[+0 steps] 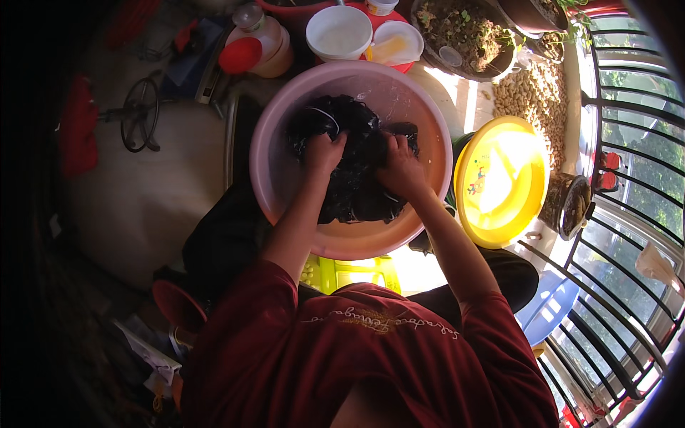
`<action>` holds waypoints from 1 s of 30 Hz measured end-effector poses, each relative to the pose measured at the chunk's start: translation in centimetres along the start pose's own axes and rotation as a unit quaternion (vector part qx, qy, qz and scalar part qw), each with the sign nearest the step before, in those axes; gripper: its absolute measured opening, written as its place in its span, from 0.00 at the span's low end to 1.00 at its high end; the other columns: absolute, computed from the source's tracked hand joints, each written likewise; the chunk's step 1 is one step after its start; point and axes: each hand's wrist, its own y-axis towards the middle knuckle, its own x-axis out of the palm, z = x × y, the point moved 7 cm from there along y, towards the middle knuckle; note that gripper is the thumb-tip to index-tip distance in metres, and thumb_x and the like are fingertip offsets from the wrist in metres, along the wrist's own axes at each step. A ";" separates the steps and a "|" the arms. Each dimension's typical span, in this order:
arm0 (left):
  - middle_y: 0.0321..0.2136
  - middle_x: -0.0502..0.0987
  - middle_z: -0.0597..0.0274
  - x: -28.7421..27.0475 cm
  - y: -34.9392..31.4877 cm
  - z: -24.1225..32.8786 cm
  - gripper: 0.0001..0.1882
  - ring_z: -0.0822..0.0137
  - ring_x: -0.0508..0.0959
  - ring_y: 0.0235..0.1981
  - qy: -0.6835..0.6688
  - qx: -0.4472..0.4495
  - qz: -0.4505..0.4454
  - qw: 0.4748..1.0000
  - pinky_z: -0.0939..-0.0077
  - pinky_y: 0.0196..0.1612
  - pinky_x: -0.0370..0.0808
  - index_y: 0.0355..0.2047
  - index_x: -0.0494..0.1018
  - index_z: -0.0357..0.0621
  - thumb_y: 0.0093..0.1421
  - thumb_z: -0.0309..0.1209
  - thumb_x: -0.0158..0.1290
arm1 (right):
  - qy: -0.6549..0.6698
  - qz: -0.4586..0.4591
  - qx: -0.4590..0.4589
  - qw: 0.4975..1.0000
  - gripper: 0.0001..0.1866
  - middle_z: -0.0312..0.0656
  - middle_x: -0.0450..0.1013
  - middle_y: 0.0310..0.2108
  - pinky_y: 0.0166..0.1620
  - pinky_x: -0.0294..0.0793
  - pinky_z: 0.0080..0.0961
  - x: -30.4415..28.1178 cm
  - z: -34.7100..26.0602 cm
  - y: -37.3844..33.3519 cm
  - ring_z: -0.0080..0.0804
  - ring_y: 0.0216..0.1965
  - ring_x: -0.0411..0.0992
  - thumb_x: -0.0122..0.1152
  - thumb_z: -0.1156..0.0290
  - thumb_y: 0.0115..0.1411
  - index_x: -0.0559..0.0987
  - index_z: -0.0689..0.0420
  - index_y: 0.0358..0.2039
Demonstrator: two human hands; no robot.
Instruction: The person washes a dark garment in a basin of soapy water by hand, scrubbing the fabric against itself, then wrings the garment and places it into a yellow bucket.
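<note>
A large pink basin stands before me, with a wet black garment bunched up in it. My left hand grips the cloth at the left side, near a thin white cord or trim. On the right side of the heap, my right hand has its fingers curled into the black fabric. Both hands are inside the basin's rim, and some fingertips are hidden in the folds. Which kind of garment it is I cannot tell.
To the right sits a yellow basin in bright sunlight. Beyond the pink basin are a white bowl, a red scoop and a planter. A black railing lines the right side. Below is a yellow-green stool.
</note>
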 end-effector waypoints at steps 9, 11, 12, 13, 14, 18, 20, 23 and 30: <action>0.34 0.80 0.52 3.9 1.5 -4.7 0.18 0.53 0.79 0.37 -0.087 -0.108 -0.165 0.976 0.60 0.40 0.75 0.36 0.78 0.43 0.56 0.45 0.53 | 0.034 0.060 0.004 0.998 0.34 0.53 0.66 0.48 0.48 0.72 0.44 -1.2 -0.8 2.2 0.55 0.47 0.71 0.61 0.72 0.44 0.67 0.45 0.56; 0.39 0.80 0.57 3.4 -2.0 -2.1 0.21 0.57 0.79 0.39 -0.571 -0.221 -0.143 0.777 0.61 0.42 0.76 0.42 0.77 0.46 0.58 0.48 0.53 | 0.114 0.093 -0.064 0.987 0.31 0.51 0.66 0.50 0.50 0.71 0.42 -3.6 -0.9 0.6 0.54 0.49 0.70 0.60 0.73 0.44 0.72 0.43 0.53; 0.40 0.79 0.59 2.2 -3.5 -0.4 0.23 0.59 0.79 0.40 -0.607 -0.233 -0.140 0.747 0.62 0.42 0.76 0.45 0.75 0.47 0.59 0.51 0.52 | 0.157 0.107 -0.099 0.977 0.30 0.50 0.66 0.51 0.51 0.70 0.41 -4.5 -1.7 -0.6 0.54 0.50 0.69 0.60 0.74 0.44 0.74 0.42 0.51; 0.42 0.78 0.61 0.9 -4.9 1.7 0.26 0.60 0.78 0.40 -0.641 -0.244 -0.139 0.714 0.63 0.43 0.76 0.49 0.73 0.48 0.60 0.53 0.50 | 0.178 0.114 -0.112 0.971 0.28 0.49 0.66 0.50 0.51 0.70 0.41 -5.3 -3.1 -2.1 0.53 0.50 0.69 0.60 0.74 0.43 0.76 0.43 0.48; 0.44 0.77 0.64 -0.1 -6.1 3.1 0.28 0.62 0.78 0.41 -0.675 -0.256 -0.133 0.680 0.64 0.43 0.76 0.52 0.71 0.48 0.61 0.55 0.49 | 0.200 0.116 -0.127 0.965 0.26 0.48 0.67 0.50 0.52 0.70 0.41 -6.4 -5.3 -3.9 0.52 0.50 0.69 0.60 0.75 0.42 0.78 0.45 0.45; 0.49 0.74 0.61 -2.5 -8.0 8.0 0.35 0.63 0.76 0.47 -0.677 -0.182 -0.218 0.679 0.63 0.46 0.75 0.53 0.69 0.48 0.61 0.64 0.38 | 0.113 0.133 -0.275 0.945 0.22 0.43 0.69 0.47 0.46 0.69 0.36 -7.6 -12.5 -10.3 0.43 0.44 0.69 0.59 0.78 0.36 0.81 0.48 0.36; 0.45 0.74 0.63 -3.6 -10.2 11.3 0.30 0.66 0.74 0.46 -0.665 -0.221 -0.243 0.671 0.67 0.46 0.73 0.49 0.71 0.49 0.64 0.59 0.37 | 0.077 0.140 -0.338 0.928 0.20 0.41 0.70 0.46 0.41 0.65 0.33 -7.1 -15.4 -12.5 0.39 0.38 0.67 0.61 0.77 0.35 0.81 0.47 0.33; 0.42 0.74 0.63 -2.3 -9.8 9.7 0.26 0.66 0.74 0.44 -0.701 -0.184 -0.253 0.641 0.68 0.46 0.73 0.46 0.71 0.48 0.64 0.55 0.37 | 0.067 0.160 -0.328 0.929 0.19 0.41 0.69 0.45 0.43 0.64 0.37 -5.8 -16.3 -13.0 0.40 0.40 0.66 0.65 0.67 0.43 0.80 0.47 0.40; 0.36 0.73 0.63 1.3 -8.7 4.4 0.19 0.68 0.73 0.39 -0.763 -0.177 -0.204 0.587 0.71 0.46 0.71 0.40 0.72 0.47 0.64 0.46 0.38 | 0.120 0.279 -0.226 0.926 0.16 0.41 0.69 0.33 0.34 0.73 0.35 -4.5 -13.2 -7.3 0.41 0.31 0.72 0.69 0.60 0.44 0.78 0.49 0.34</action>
